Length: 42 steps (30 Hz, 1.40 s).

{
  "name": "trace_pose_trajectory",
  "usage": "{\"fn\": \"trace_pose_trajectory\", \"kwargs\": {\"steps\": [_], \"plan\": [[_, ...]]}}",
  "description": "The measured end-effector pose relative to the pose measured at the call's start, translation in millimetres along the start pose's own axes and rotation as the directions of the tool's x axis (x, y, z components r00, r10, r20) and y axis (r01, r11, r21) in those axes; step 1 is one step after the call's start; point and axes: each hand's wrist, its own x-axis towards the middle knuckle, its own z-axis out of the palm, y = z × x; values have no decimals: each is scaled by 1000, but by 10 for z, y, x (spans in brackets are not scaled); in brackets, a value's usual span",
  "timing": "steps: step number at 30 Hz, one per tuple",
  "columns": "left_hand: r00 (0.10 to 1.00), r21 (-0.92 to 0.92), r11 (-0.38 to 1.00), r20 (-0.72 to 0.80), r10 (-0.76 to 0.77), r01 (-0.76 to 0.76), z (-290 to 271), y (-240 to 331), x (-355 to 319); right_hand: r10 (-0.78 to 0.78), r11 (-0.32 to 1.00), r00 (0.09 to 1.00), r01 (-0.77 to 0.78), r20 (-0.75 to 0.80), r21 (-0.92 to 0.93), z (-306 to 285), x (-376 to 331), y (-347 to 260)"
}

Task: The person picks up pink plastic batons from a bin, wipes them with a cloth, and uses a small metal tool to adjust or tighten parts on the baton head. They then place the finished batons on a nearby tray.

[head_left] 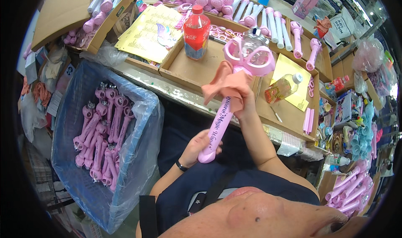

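Left hand grips the base of a pink toy wand, fingers curled round its handle. Right hand is closed on a peach cloth, pressing it against the wand's neck. At nine o'clock, a blue-lined bin of finished wands; at twelve, a red-capped drink bottle on the cardboard tray.

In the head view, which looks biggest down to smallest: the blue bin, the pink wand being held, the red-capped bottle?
1. Blue bin
2. Pink wand, though it sits nearer the camera
3. Red-capped bottle, farther back, so its look may understate it
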Motion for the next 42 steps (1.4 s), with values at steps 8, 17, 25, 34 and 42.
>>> {"fn": "trace_pose_trajectory", "kwargs": {"steps": [8, 17, 25, 34, 42], "plan": [[839, -335, 830, -479, 259, -447, -180, -25, 129, -50, 939, 967, 131, 250, -319, 583, -735, 537], [525, 619, 441, -54, 849, -650, -32, 508, 320, 334, 755, 909, -100, 249, -648, 121, -635, 474], [483, 71, 502, -186, 856, -862, -315, 1013, 24, 285, 183, 931, 179, 226, -967, 146, -1012, 562], [516, 75, 531, -152, 843, -844, -284, 959, 212, 608, 753, 793, -588, -28, -295, -170, -1050, 1047], [625, 408, 618, -137, 769, -672, -164, 1391, -181, 294, 726, 956, -217, 10, -653, -182, -751, 802]]}}
